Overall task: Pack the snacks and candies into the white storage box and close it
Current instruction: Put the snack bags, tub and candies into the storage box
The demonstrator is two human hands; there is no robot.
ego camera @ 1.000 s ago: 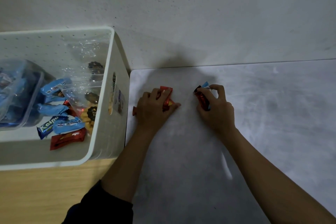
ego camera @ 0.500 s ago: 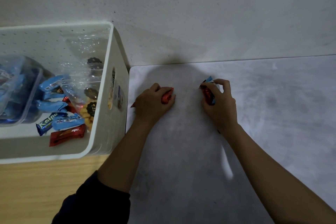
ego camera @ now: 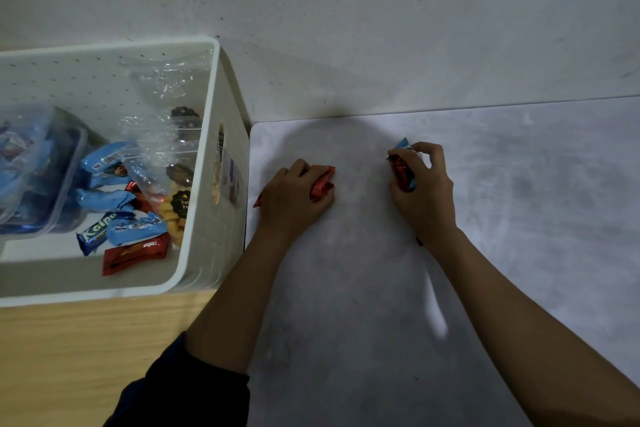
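Left hand (ego camera: 294, 201) grips red candy (ego camera: 322, 182) crosswise; right hand (ego camera: 426, 194), red-blue candies (ego camera: 401, 170) pointing away.

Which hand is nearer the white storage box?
Left. The left hand, gripping red snack packets, lies just right of the white storage box; the right hand, holding others, is farther right.

"Kalp" on blue snack bar (ego camera: 95, 231)

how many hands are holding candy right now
2. The left hand grips red candy beside the box; the right hand grips red and blue candy. Fingers may hide more pieces.
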